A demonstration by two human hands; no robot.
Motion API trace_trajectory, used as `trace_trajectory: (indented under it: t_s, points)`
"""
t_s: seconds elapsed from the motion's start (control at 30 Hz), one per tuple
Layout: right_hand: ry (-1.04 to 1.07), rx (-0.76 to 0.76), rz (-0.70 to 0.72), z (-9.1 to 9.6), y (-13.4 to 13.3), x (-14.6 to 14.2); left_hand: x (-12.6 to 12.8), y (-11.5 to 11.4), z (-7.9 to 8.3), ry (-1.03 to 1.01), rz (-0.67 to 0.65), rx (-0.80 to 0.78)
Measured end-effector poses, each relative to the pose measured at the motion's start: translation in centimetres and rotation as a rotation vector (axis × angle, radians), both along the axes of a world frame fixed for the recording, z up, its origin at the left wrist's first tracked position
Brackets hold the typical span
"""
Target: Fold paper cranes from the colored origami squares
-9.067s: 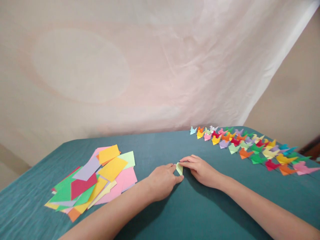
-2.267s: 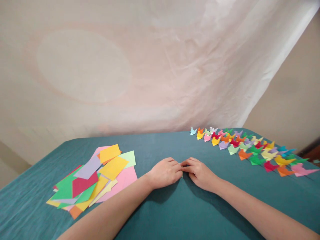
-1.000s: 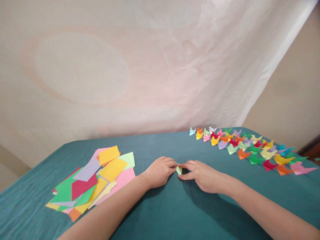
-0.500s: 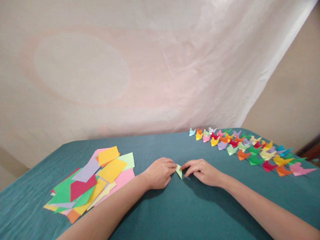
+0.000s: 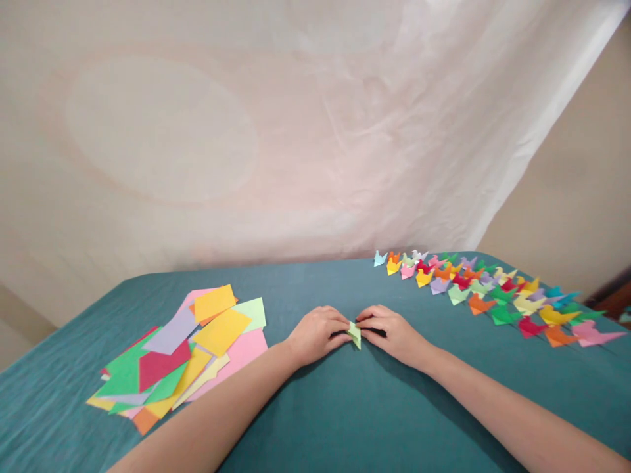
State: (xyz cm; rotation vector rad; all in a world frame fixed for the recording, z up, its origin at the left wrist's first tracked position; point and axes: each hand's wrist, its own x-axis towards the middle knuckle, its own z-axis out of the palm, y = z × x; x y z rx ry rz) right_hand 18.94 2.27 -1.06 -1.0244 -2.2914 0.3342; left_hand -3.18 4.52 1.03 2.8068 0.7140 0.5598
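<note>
A person's 2 bare hands meet over the middle of a table covered with a dark teal cloth (image 5: 315,420). Between their fingertips is a small folded piece of light green paper (image 5: 354,335), its lower end narrowing to a point. The left hand (image 5: 318,335) is partly closed, with the thumb and index finger nearly together and gripping the paper's left edge. The right hand (image 5: 392,332) is half curled, its fingertips at the paper's upper right edge; the paper is so small here that it is hard to tell whether they pinch it or only touch it.

To the left of the left hand, beyond the forearm, lies a loose, overlapping pile of coloured paper pieces (image 5: 165,368) in yellow, green, red, lilac, pink and orange. At the far right, folded paper birds (image 5: 480,303) in many colours stand in slanting rows, well apart from the hands. A pale sheet (image 5: 315,131) hangs behind the table.
</note>
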Motion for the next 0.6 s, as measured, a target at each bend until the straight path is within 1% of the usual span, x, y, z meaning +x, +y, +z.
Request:
trace_trajectory:
  t_s: [0.1,0.2,0.37,0.47,0.6]
  points:
    - [0.016,-0.028,-0.009,0.1,0.1,-0.1,0.0,0.1,-0.2,-0.045,0.009,-0.038]
    - [0.065,-0.096,-0.03,0.2,0.3,-0.3,0.1,0.3,-0.3,-0.079,0.03,-0.07]
    - [0.156,-0.188,-0.083,0.3,0.6,-0.8,0.6,0.7,-0.7,-0.145,0.155,-0.082]
    - [0.174,-0.197,-0.117,0.1,0.7,-1.1,0.7,0.9,-1.0,-0.169,0.203,-0.089]
    - [0.168,-0.168,-0.171,-0.2,0.8,-1.4,0.9,0.9,-1.2,-0.186,0.24,-0.091]
